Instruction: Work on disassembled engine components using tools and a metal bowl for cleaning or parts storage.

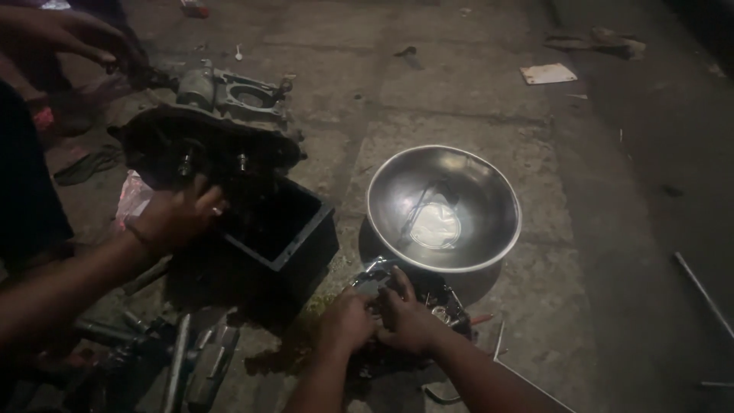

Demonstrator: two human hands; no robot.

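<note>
Far left and above the person's hands, a co-worker's hand (69, 34) hovered w/ fingers loosely spread, near a grimy engine casing (222, 99) that sat up-left of both hands, well apart from them. A second co-worker's hand (177, 218), ring on one finger, lay pressed on the near edge of that casing, just above a black box (279, 229) that stood open to the upper left of the left hand. Loose metal bars and tools (191, 359) lay left of the left hand, on the concrete floor (596, 229). The left hand (348, 321) and right hand (409, 320) were side by side, touching, both curled tight around a dark metal part (451, 312) resting on the floor – the right thumb stuck up, the other fingers wrapped over it. What exactly the fingertips were doing underneath couldn't be told; too dark. Just above the right hand, nearly touching the part, sat a steel bowl (505, 245) w/ a pale sheet (434, 226) and something thin in its bottom, otherwise bare. Far up-right lay a paper scrap (548, 73); a thin rod (703, 294) lay well right of the right hand. Judging by this, the strip-down looked about midway – casing off and opened, pieces scattered, the small part in hand not yet apart, and hardly anything yet in the bowl.
</note>
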